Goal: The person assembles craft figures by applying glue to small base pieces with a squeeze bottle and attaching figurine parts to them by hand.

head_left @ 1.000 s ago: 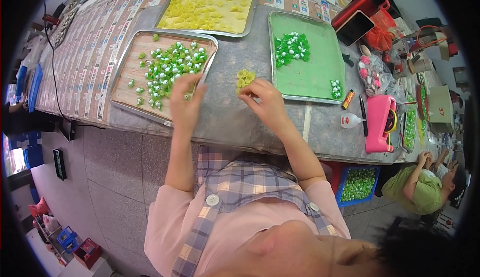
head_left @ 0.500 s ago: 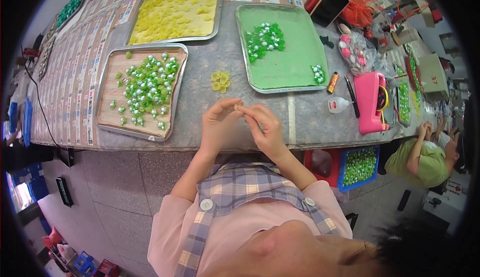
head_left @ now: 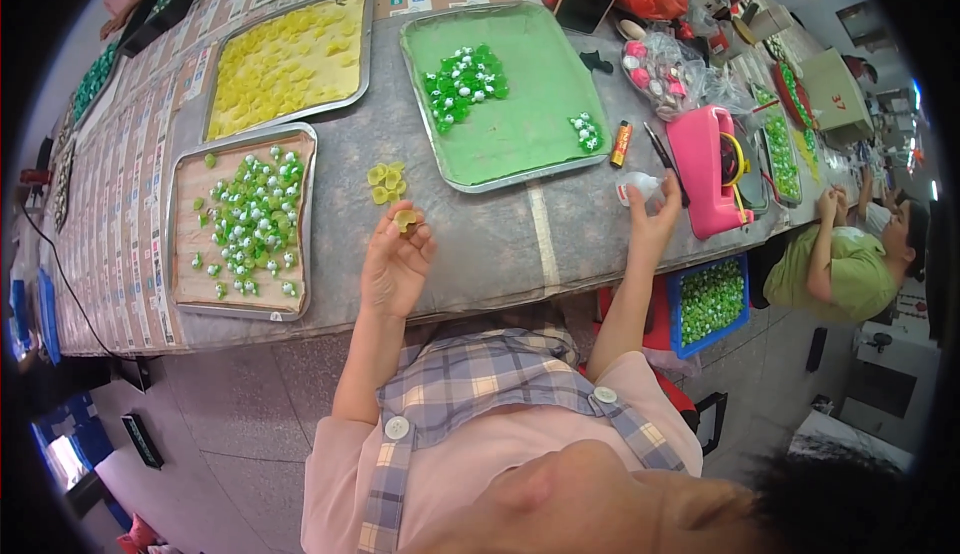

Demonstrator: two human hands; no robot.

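Note:
My left hand (head_left: 397, 266) is raised at the near side of the table, its fingertips pinching a small yellow cup-shaped piece (head_left: 405, 220). Just beyond it, a little cluster of similar yellow pieces (head_left: 386, 183) lies on the grey table cover. Over to the right, my right hand (head_left: 655, 226) has its thumb and fingers around a small white squeeze bottle (head_left: 640, 187), which lies on its side on the table. The fingers partly cover the bottle.
Trays hold green figures with white ball heads (head_left: 250, 214), flat yellow pieces (head_left: 290, 54) and green pieces (head_left: 465, 84). Right of the bottle are a black pen (head_left: 665, 149), an orange tube (head_left: 621, 144) and a pink tape dispenser (head_left: 705, 169). A blue crate (head_left: 743, 322) stands below; a co-worker (head_left: 835, 264) sits at right.
My hands have come apart. The right hand has moved right to the white bottle, while the left keeps the yellow piece. The whole view has shifted and turned slightly.

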